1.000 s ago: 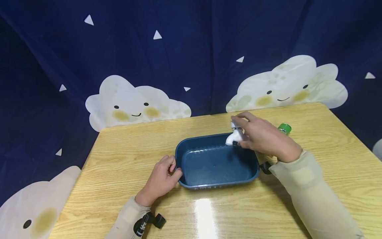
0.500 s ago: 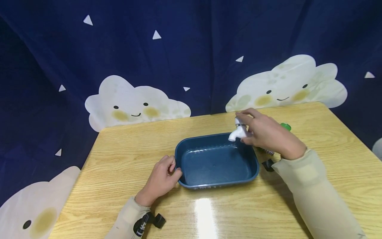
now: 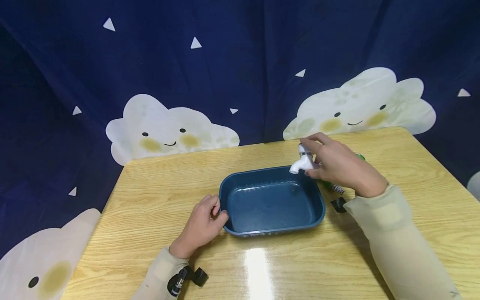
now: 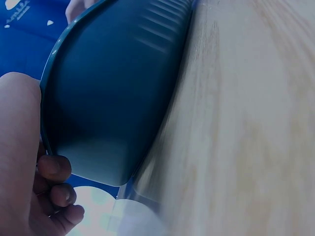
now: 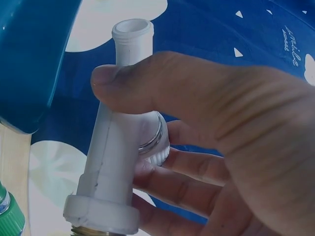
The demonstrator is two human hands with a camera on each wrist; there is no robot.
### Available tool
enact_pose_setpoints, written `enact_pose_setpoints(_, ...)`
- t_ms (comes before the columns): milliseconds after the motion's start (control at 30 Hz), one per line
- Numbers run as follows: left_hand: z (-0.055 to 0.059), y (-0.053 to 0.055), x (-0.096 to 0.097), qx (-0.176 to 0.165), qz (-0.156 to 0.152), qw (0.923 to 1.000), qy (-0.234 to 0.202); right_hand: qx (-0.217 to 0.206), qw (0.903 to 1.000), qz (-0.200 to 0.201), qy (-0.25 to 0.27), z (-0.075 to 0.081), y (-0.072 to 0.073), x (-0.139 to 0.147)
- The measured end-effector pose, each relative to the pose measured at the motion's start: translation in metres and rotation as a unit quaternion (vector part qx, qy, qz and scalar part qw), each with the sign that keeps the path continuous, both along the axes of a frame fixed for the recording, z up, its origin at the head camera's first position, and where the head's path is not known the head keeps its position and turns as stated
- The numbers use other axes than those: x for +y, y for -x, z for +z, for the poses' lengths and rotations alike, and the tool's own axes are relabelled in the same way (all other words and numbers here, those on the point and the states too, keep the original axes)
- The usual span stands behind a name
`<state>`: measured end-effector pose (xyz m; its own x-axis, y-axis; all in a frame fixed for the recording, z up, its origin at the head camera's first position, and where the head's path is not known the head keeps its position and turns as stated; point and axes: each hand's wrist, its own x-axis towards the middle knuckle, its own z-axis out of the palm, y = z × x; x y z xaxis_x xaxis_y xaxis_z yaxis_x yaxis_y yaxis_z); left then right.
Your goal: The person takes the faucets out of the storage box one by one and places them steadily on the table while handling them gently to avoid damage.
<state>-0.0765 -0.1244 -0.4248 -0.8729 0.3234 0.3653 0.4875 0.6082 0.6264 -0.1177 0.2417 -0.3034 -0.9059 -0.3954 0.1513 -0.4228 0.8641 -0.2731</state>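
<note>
A dark blue plastic basin [image 3: 268, 208] sits on the table. My left hand [image 3: 202, 225] pinches its left rim between thumb and curled fingers; the left wrist view shows fingertips [image 4: 55, 168] at the basin wall [image 4: 118, 88]. Above the basin's back right corner, my right hand [image 3: 335, 164] grips a white plastic water tap [image 3: 303, 162]. Its spout points left and down, with the ribbed knob on top. In the right wrist view the thumb lies along the tap body [image 5: 110, 152], whose collar ends in a brass-coloured thread [image 5: 96, 231].
Behind the right hand, partly hidden, a thing with a green cap [image 3: 361, 157] and a printed label [image 3: 337, 190] lies on the wooden table [image 3: 157, 196]. A dark blue curtain [image 3: 225, 62] with cloud prints hangs along the table's back edge.
My right hand has carried the tap a little to the right and upward, toward the basin's back right corner. The left hand and the basin have stayed in place.
</note>
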Motion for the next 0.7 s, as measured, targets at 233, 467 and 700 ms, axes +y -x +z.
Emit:
enact_pose_setpoints(233, -0.0002, 0.0003, 0.0, 0.001, 0.0, 1.0, -0.001, -0.006, 0.9998, -0.012, 0.012, -0.0004, 0.0007, 0.0033)
enact_pose_setpoints(467, 0.0001, 0.0002, 0.0001, -0.002, 0.002, 1.0, 0.002, -0.005, 0.9997, -0.019, 0.013, -0.0003, 0.0017, 0.0059)
enact_pose_setpoints(700, 0.0006, -0.0002, 0.0001, -0.007, 0.003, 1.0, 0.002, -0.009, 0.9995, -0.028, 0.012, -0.0002, 0.0023, 0.0072)
